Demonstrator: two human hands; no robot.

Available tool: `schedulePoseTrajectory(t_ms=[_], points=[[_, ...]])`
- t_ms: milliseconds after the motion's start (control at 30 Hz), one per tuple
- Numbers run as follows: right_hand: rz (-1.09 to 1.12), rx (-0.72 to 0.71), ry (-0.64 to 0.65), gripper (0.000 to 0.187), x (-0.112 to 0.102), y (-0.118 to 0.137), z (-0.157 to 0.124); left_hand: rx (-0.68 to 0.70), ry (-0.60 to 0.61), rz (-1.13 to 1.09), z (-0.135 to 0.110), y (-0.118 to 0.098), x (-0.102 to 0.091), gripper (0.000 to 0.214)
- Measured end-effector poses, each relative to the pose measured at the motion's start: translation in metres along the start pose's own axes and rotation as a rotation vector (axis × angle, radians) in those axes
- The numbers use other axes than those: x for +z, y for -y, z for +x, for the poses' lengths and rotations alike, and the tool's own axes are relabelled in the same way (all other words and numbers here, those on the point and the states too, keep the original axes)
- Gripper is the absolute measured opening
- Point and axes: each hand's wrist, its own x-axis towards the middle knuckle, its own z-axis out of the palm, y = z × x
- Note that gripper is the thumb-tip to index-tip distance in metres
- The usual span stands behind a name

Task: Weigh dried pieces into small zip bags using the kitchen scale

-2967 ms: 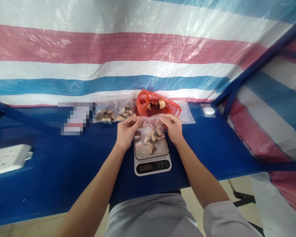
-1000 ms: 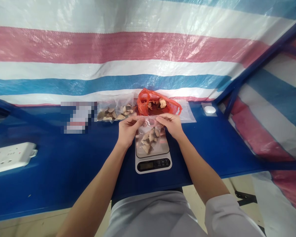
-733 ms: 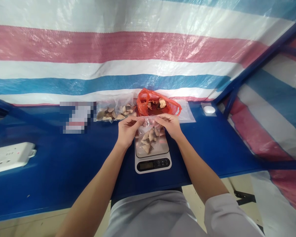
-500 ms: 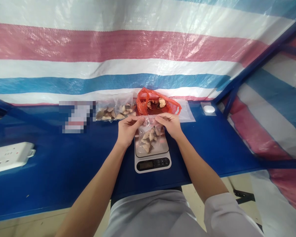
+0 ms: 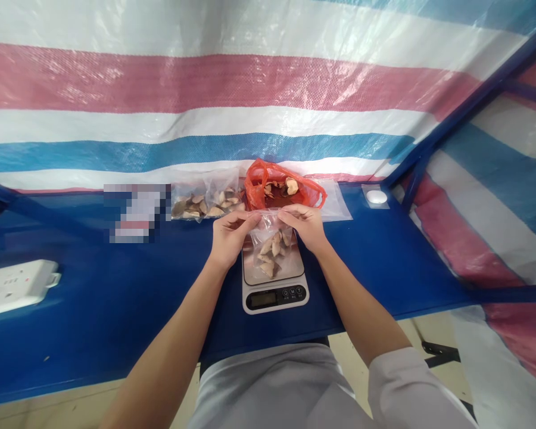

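Observation:
A small clear plastic bag [image 5: 272, 250] with several brown dried pieces hangs over the steel platform of a white kitchen scale [image 5: 274, 285]. My left hand [image 5: 229, 236] pinches the bag's top edge at its left end. My right hand [image 5: 304, 224] pinches the same edge nearer its middle. Both hands are closed on the bag. Just behind them an open red plastic bag [image 5: 280, 189] holds more of the brown pieces.
The blue table [image 5: 116, 286] carries filled clear bags [image 5: 205, 199] at the back left, flat clear bags [image 5: 337, 202] to the right, a small white round object [image 5: 376, 196], and a white power strip [image 5: 13, 287] at far left. A striped tarp [image 5: 250, 89] forms the back wall.
My right hand has slid leftward along the bag's top edge toward my left hand. The bag stays over the scale.

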Motion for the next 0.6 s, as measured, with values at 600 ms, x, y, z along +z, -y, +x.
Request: schedulePoseTrajectory(t_ms=[600], points=[[-0.078,-0.043,0.026,0.036,-0.0024,-0.0082,-0.0008,-0.026,0.022,0.117,-0.0029,-0.0050,0.0024,0.032]])
